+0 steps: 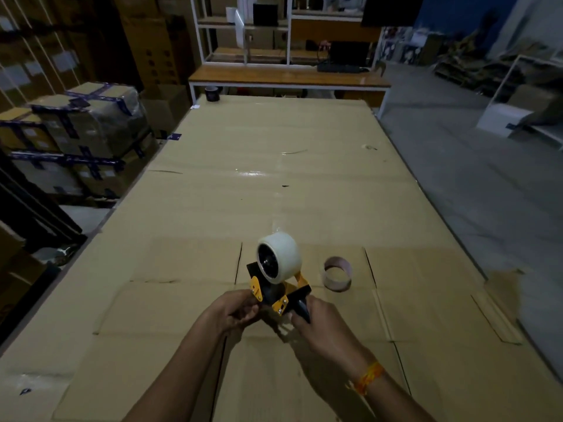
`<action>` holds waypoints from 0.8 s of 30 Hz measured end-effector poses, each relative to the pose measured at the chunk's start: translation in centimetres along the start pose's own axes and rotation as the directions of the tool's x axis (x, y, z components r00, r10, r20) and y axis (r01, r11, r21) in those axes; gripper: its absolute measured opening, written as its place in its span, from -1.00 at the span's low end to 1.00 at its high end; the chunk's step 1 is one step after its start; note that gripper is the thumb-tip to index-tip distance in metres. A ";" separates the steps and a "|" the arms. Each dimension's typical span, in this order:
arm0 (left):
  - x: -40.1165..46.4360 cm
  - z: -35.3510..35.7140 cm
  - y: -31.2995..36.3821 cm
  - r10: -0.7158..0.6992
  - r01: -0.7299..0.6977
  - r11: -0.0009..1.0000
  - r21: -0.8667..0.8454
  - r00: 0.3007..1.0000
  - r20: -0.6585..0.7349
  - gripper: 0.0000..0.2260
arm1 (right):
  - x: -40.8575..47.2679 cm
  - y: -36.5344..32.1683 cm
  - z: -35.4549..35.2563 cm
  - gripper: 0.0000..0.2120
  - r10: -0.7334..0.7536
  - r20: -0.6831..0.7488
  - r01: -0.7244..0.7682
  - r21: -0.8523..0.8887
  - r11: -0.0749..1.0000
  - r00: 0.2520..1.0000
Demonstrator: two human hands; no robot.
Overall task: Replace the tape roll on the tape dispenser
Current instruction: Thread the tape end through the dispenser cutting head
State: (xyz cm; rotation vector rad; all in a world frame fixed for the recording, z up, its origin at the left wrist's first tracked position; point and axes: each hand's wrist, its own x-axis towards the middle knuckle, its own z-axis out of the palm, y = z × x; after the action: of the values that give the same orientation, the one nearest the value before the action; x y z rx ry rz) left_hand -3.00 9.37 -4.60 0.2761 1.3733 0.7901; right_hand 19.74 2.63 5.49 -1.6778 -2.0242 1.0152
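Observation:
A yellow and black tape dispenser (278,292) is held above the cardboard-covered table, near its front. A full white tape roll (281,254) sits on the dispenser's black hub. My right hand (323,324) grips the black handle. My left hand (236,309) pinches the dispenser's front end by the yellow side plate. An almost empty tape core (337,274), pale with a brown inside, lies on the cardboard just right of the dispenser.
Flattened cardboard sheets (274,184) cover the long table. A dark tape roll (211,93) stands at the far left corner. Taped cartons (82,129) are stacked to the left. A wooden bench (286,76) and white shelving stand beyond the table.

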 end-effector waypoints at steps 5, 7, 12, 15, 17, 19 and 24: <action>1.0 -0.5 2.6 0.073 -0.106 0.970 0.221 0.986 0.152 -0.84 | -1.3 0.1 0.7 -0.90 0.044 -0.042 -0.042 0.046 0.998 0.998; 1.6 -0.6 3.8 0.098 -0.172 0.930 0.326 0.968 0.232 -0.90 | -1.5 0.3 1.4 -0.95 0.086 -0.060 -0.083 0.045 0.996 0.995; 3.4 -0.3 7.1 0.193 -0.344 0.743 0.575 0.932 0.308 -0.80 | -1.1 0.1 3.7 -0.80 0.164 -0.075 -0.157 0.097 0.983 0.984; 4.5 0.0 8.3 0.212 -0.390 0.585 0.711 0.920 0.331 -0.54 | -0.6 -0.1 5.1 -0.76 0.180 -0.092 -0.170 0.110 0.979 0.979; 5.6 0.0 8.9 0.189 -0.404 0.477 0.781 0.914 0.358 -0.51 | -0.4 -0.2 6.3 -0.77 0.189 -0.088 -0.178 0.118 0.977 0.978; 6.0 0.0 10.0 0.139 -0.423 0.388 0.819 0.905 0.402 -0.55 | -0.1 -0.2 7.6 -0.78 0.199 -0.092 -0.188 0.120 0.975 0.976; 7.2 1.2 12.3 0.044 -0.509 0.183 0.841 0.859 0.511 -0.52 | 1.0 0.2 9.8 -0.75 0.248 -0.120 -0.236 0.106 0.966 0.961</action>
State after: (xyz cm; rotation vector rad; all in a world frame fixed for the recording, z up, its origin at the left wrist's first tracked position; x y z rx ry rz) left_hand -6.06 23.11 -2.39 1.6934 1.2611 -0.0171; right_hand 13.26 0.54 -1.63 -1.9229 -1.6942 1.0252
